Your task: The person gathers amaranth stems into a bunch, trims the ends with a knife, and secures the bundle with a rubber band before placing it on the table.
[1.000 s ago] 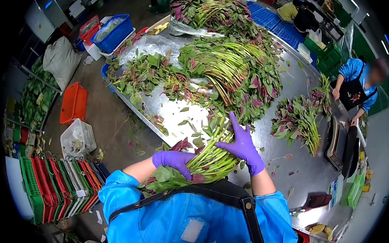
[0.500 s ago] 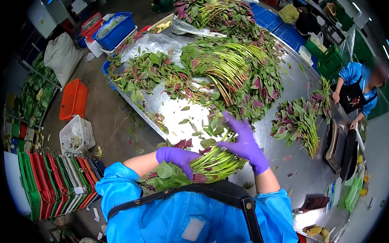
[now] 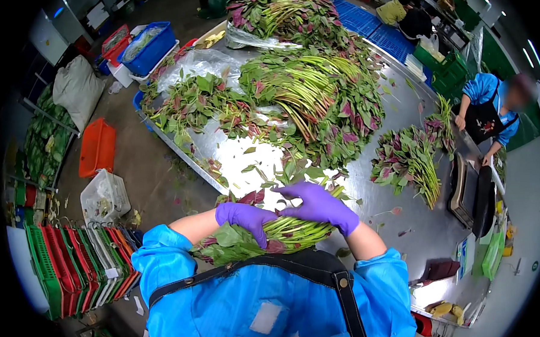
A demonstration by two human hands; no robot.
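Note:
A bunch of leafy greens [image 3: 297, 231] lies across the front of my body at the table's near edge, its leaves to the left and its green stems to the right. My left hand [image 3: 246, 220], in a purple glove, is wrapped round the leafy part. From above, my right hand [image 3: 319, 207], also gloved in purple, curls over the stems with its fingers toward the left hand. Just beyond my hands, loose leaves and stem bits lie on the bright metal table [image 3: 365, 194].
A large heap of greens [image 3: 309, 92] covers the table's far part. To the right lies a separate bunch [image 3: 406, 162], near a co-worker [image 3: 489, 112] beside a scale-like device [image 3: 463, 192]. Crates [image 3: 82, 266] stand at the lower left, an orange bin [image 3: 97, 148] above them.
My right hand has come down and left from its spread pose above the bunch onto the stems. My left hand has kept its hold. The view has shifted slightly.

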